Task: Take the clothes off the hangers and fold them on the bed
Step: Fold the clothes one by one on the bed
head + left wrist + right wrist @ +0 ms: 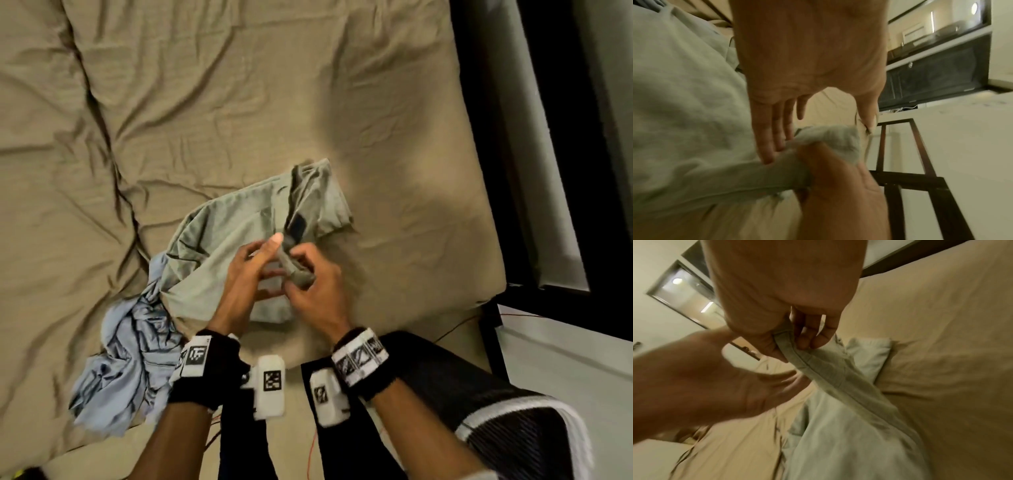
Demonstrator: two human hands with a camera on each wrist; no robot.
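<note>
Right hand [313, 287] around blurred shirt [239, 222]

A home bedroom: rumpled tan-sheeted bed [239, 102].

A bed [239, 102] covered by a wrinkled tan sheet [394, 212] fills most of the head view, the cloth marked by long creases and soft shadows. Along its right side a dark frame [507, 171] is seen against a pale wall [582, 349]. A thin red cable [455, 325] is seen on the pale floor at the bed's corner. In the left wrist view a dark wooden frame [920, 178] stands before a light wall, and a dark panelled door [931, 76] is seen beyond. In the right wrist view a dark-framed opening [684, 288] with a round lamp [677, 280] lit inside is shown.
</note>
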